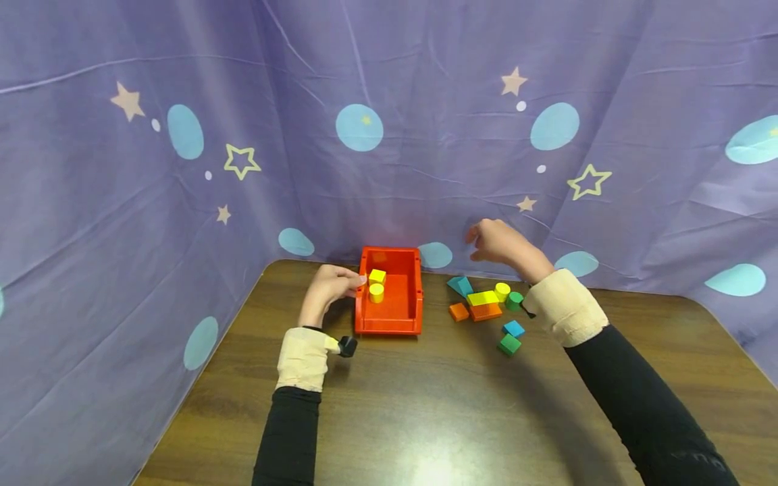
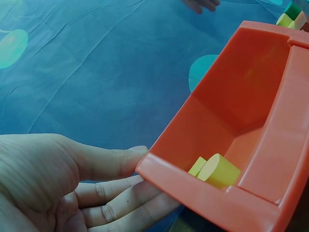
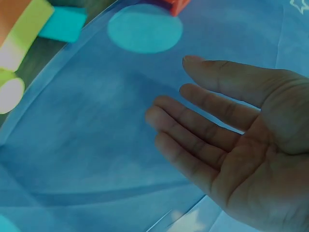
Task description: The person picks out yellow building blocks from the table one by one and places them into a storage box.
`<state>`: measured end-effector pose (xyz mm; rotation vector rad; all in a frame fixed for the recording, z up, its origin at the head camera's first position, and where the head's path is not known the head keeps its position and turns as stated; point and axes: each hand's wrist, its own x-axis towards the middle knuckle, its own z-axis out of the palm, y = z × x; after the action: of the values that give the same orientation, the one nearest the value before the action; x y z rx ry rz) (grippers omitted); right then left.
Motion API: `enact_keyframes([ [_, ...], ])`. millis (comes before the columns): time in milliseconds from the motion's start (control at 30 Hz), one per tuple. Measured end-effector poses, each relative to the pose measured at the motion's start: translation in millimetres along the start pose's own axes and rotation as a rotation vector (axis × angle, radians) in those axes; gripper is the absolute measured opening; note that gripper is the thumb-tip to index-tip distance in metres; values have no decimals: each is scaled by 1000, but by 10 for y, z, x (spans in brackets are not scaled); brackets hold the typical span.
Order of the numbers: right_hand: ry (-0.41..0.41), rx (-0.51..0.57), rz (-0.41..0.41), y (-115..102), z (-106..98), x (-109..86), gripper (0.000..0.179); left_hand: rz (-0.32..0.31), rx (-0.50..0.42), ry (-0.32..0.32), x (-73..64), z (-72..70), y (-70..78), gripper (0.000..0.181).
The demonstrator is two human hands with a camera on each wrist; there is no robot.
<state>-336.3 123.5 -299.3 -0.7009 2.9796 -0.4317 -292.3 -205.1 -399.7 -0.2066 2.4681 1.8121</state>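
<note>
A red plastic bin (image 1: 396, 324) stands on the table with a yellow cube (image 1: 377, 277) and a yellow cylinder (image 1: 377, 293) inside, toward its left wall. My left hand (image 1: 331, 285) holds the bin's left side, thumb at the rim and the other fingers against the outer wall in the left wrist view. Above the far edge of the table hovers my right hand (image 1: 501, 243), empty, its fingers loosely bent and apart in the right wrist view. Nearest to it lie a blue triangular block (image 1: 460, 286), a yellow cylinder (image 1: 502, 291) and a yellow block (image 1: 482, 298).
An orange block (image 1: 486, 312) lies beneath the yellow one, with a small orange block (image 1: 458, 312) at its left. A green cylinder (image 1: 514, 301), a blue block (image 1: 514, 329) and a green block (image 1: 509, 344) are nearby. A purple curtain (image 1: 413, 189) hangs behind the wooden table (image 1: 389, 398).
</note>
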Motion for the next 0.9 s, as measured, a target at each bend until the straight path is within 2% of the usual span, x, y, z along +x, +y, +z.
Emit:
enact_keyframes([
  [200,26,50,39,291,44,-206,37,10,-39,-17,15,13,-12,30],
  [400,37,105,81,505,125,-367,36,15,-23,-11,9,-3,-11,30],
  [667,68,129,81,733,291,-442,35,0,-34,-23,1,-6,-14,32],
  [900,57,155,87,825,414,-453,35,0,-31,-27,-8,-9,-5,33],
])
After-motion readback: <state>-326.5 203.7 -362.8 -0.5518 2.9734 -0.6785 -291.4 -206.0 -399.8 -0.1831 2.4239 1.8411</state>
